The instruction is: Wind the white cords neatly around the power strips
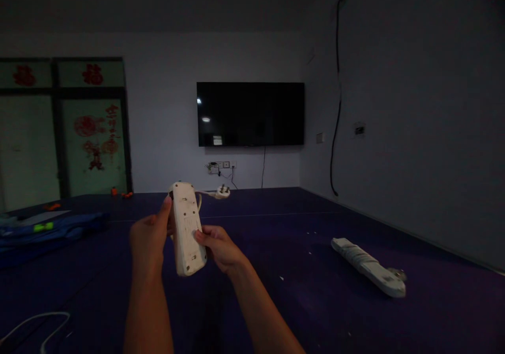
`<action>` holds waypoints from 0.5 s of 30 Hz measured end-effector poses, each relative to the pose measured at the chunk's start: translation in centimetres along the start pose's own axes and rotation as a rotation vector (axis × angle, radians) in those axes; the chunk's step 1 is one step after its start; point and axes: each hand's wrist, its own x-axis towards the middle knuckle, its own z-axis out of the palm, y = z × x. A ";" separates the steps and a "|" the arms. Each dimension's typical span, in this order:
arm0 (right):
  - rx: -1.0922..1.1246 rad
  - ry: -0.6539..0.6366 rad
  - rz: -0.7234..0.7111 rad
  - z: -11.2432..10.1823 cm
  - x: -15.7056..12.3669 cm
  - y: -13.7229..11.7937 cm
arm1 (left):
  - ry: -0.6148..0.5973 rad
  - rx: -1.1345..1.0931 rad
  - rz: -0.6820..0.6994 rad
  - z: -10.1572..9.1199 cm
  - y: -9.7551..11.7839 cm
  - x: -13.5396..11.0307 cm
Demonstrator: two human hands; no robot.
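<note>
I hold a white power strip (186, 228) upright in front of me, its back side with screw holes facing me. My left hand (150, 238) grips its left edge, thumb on the upper part. My right hand (219, 246) grips its lower right edge with the fingers curled round it. A short white cord runs from the strip's top to a white plug (222, 191) that hangs behind it.
A second white power strip (369, 266) lies on the dark purple floor (276, 228) to the right. A white cable (35, 325) loops at the lower left. Blue fabric (47, 233) lies at the left. A black TV (250, 113) hangs on the far wall.
</note>
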 end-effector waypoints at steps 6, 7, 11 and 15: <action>0.034 0.105 -0.014 -0.6 -0.1 -0.4 | -0.424 -0.109 -0.376 -0.2 1.0 -0.4; 0.034 0.116 -0.016 -0.8 -0.1 -0.4 | -0.439 -0.116 -0.386 -0.1 0.8 -0.4; 0.036 0.137 -0.025 -1.1 -0.1 -0.2 | -0.539 -0.116 -0.536 0.9 -0.8 -0.2; 0.054 0.136 -0.049 -0.8 0.0 -0.3 | -0.705 -0.257 -0.593 1.9 -2.3 -0.8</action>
